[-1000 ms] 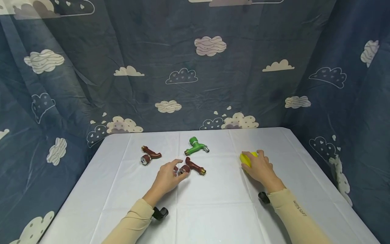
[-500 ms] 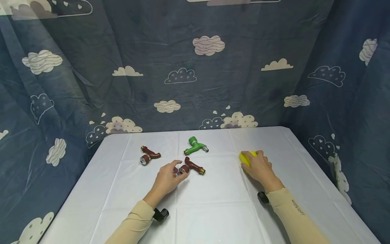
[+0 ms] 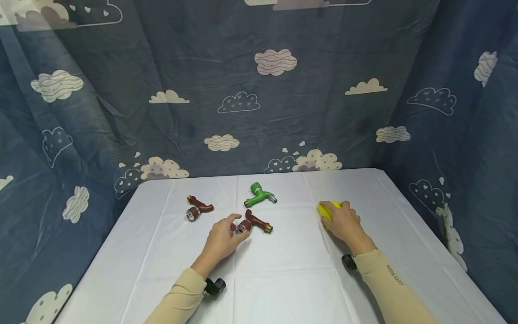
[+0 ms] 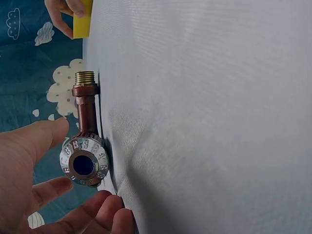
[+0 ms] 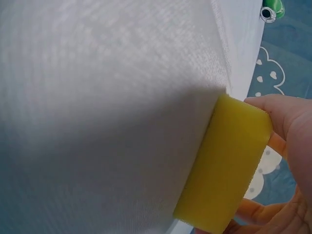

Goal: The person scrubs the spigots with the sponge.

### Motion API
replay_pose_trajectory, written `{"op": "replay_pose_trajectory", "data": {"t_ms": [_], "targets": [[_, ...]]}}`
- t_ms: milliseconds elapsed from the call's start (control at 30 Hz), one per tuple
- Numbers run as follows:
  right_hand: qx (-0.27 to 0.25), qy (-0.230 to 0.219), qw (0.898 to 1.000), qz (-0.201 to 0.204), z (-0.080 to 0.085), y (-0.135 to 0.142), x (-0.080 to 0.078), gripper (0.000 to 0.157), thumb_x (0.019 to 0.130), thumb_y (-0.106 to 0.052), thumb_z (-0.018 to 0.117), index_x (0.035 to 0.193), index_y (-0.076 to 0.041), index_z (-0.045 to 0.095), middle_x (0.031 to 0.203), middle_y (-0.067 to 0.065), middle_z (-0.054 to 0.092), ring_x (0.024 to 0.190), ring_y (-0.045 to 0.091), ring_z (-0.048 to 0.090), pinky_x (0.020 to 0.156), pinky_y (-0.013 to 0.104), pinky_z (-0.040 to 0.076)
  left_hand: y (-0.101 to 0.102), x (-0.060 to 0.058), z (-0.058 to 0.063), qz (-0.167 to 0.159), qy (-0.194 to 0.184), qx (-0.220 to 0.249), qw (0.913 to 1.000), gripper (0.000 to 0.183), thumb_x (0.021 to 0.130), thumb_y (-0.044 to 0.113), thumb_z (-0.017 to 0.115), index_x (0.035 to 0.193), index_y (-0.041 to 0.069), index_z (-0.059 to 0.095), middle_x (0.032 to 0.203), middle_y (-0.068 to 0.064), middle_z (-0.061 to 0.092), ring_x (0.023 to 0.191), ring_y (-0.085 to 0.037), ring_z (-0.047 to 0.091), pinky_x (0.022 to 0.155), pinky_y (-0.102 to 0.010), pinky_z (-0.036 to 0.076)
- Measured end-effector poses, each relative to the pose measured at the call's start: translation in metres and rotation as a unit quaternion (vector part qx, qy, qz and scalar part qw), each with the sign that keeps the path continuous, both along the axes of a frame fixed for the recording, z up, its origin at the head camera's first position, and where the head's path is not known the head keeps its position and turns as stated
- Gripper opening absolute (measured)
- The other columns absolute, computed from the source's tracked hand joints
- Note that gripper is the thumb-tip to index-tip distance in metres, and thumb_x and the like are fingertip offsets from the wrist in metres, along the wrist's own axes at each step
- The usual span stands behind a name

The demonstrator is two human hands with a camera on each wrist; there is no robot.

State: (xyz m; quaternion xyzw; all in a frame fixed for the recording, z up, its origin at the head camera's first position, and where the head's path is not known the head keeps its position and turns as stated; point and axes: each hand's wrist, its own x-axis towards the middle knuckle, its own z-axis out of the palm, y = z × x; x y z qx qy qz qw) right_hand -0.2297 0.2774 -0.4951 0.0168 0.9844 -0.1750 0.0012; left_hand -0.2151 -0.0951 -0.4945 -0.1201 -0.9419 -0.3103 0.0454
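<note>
Left hand (image 3: 221, 236): released, with thumb and fingers spread about the round knob of a brown tap (image 3: 257, 221). The left wrist view shows the thumb and index finger at either side of that knob; whether skin meets metal cannot be determined. The tap lies on its side just beyond the hand, knob towards the palm, brass threaded end pointing away from the desk's left edge.

Right hand (image 3: 344, 222): grasping a yellow sponge (image 3: 324, 215), thumb at one end, fingers at the other. The sponge stands at the right part of the desk, well apart from the taps. Its contact with the cloth is uncertain.

A green tap (image 3: 259, 196) lies near the middle of the far edge, behind the brown one. A second brown tap (image 3: 202, 206) lies towards the far left corner, knob facing the near side.

The desk (image 3: 283, 292) is covered by a white cloth with fold creases. Both forearms wear beige sleeves (image 3: 178, 293), with a black device at each wrist. A dark blue curtain (image 3: 198, 58) printed with pale clouds encloses the far, left and right edges.
</note>
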Motion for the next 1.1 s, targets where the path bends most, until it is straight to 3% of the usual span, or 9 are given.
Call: {"op": "replay_pose_trajectory", "data": {"t_ms": [433,800,1100], "targets": [[-0.048,0.012,0.999,-0.01,0.003,0.0,0.007,0.055,0.109,-0.025,0.06,0.162,-0.019,0.044,0.145,0.045,0.04,0.132,0.064,0.049,0.098,0.074,0.052,0.003,-0.001,-0.001,0.008,-0.001,-0.001,1.0,0.055,0.092,0.036,0.086,0.139,0.012,0.069,0.102,-0.01,0.077,0.085,-0.021,0.068,0.069,-0.038,0.057],[-0.13,0.067,0.989,0.002,0.004,-0.004,0.033,0.053,0.112,-0.029,0.058,0.163,-0.021,0.045,0.151,0.044,0.035,0.133,0.064,0.05,0.103,0.078,0.05,0.01,-0.006,-0.004,0.019,0.006,0.01,0.9997,0.055,0.091,0.036,0.086,0.139,0.013,0.07,0.103,-0.009,0.078,0.089,-0.022,0.073,0.072,-0.041,0.06],[-0.18,0.127,0.975,0.016,-0.002,-0.006,0.051,0.051,0.112,-0.034,0.059,0.16,-0.022,0.05,0.152,0.037,0.041,0.135,0.059,0.049,0.104,0.08,0.047,0.012,-0.008,-0.006,0.03,-0.006,0.023,0.9993,0.054,0.091,0.037,0.086,0.138,0.015,0.07,0.108,-0.011,0.078,0.088,-0.02,0.07,0.07,-0.039,0.057]]}}
